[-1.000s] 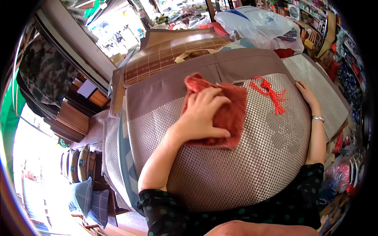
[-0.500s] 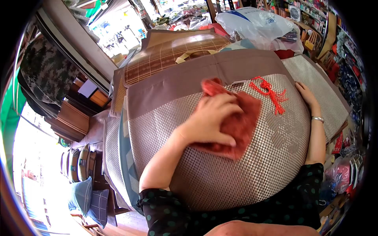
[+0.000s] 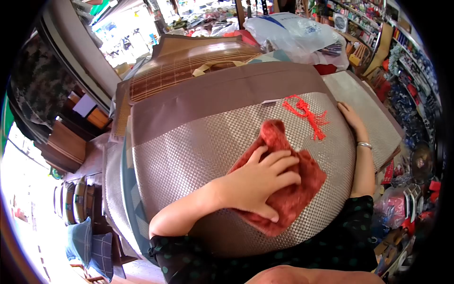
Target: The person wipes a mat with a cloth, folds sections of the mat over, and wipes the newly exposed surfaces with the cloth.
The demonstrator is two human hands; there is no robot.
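A large woven mat [image 3: 179, 161] with a brown border is spread in front of me. My left hand [image 3: 260, 182] presses flat on a red cloth [image 3: 302, 189] lying on the mat, its fingers spread over the fabric. A red knotted tassel cord [image 3: 307, 115] rests on the mat beyond the cloth. At the mat's right edge lies my right hand [image 3: 351, 116], partly hidden along the edge, with a silver bangle [image 3: 364, 145] at the wrist.
Brown checked mats [image 3: 175, 75] and a plastic bag [image 3: 293, 33] are behind the mat. Another woven mat [image 3: 364, 109] lies to the right. Cushions [image 3: 78, 241] stand low on the left. Packed shelves [image 3: 411, 71] line the right side.
My left hand and the red cloth have moved towards me and to the right over the mat. The view has shifted slightly. My right hand stays at the mat's right edge.
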